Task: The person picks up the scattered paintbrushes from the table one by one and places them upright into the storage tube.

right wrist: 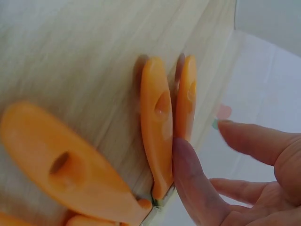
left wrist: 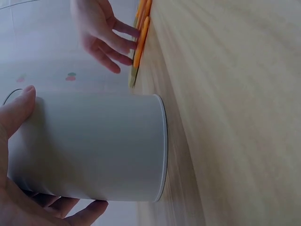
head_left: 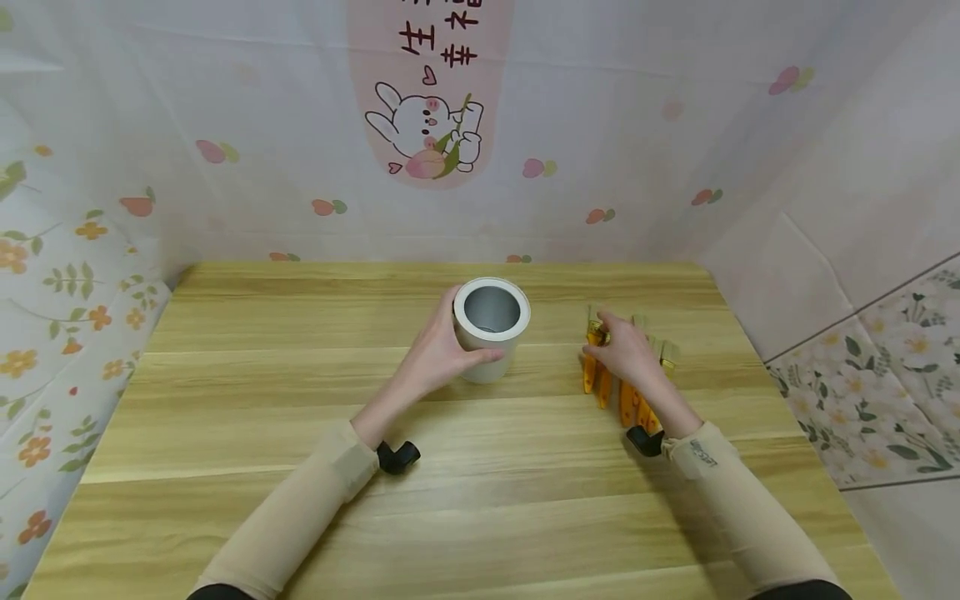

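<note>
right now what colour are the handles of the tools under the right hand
Orange handles, clearest in the right wrist view; the right hand rests on them.

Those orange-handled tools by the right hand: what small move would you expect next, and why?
Probably the right hand pinches one orange-handled tool and lifts it. Its thumb already touches a handle, but no grip has closed. The left hand steadies the white cup, upright, open and seemingly empty.

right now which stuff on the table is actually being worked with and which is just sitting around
In use:
- white cylindrical cup, gripped by the left hand
- orange-handled brushes, the leftmost ones touched by the right hand

Just there:
- wooden table
- rabbit-print cloth backdrop
- floral cloth at the left side
</note>
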`<act>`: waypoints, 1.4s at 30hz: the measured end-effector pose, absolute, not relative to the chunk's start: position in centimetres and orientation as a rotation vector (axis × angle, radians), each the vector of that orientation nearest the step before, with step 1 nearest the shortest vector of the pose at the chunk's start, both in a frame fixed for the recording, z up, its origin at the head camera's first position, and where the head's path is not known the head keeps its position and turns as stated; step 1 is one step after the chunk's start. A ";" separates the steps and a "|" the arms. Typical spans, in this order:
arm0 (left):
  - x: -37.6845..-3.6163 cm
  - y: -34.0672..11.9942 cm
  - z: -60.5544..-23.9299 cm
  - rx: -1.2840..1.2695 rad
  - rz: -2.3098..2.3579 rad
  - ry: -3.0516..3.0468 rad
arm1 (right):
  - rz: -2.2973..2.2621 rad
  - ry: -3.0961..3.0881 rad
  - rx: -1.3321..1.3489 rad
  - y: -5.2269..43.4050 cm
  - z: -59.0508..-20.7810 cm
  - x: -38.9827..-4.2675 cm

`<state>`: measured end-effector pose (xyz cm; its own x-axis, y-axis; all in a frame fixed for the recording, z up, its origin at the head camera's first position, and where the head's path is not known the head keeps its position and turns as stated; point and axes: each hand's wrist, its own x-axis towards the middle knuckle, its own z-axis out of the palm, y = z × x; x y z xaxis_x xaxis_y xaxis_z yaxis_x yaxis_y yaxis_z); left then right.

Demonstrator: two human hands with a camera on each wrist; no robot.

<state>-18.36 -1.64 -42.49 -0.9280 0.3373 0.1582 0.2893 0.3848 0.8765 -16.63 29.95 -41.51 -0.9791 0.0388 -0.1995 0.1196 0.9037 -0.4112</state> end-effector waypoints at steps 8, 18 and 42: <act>-17.2 -2.0 -42.5 0.652 1.601 2.549 | -0.541 2.916 0.106 29.3 -42.1 -16.8; -16.1 -2.3 -42.4 0.687 1.569 2.547 | -0.540 2.940 0.088 28.6 -42.4 -17.0; -15.0 -2.7 -42.5 0.671 1.533 2.544 | -1.344 2.720 0.184 28.2 -37.7 -17.2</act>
<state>-14.99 -2.65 -42.47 -0.8984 0.4158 0.1409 0.3188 0.3971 0.8606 -17.23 28.20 -37.68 -0.9875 0.0628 -0.1448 0.1531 0.6025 -0.7833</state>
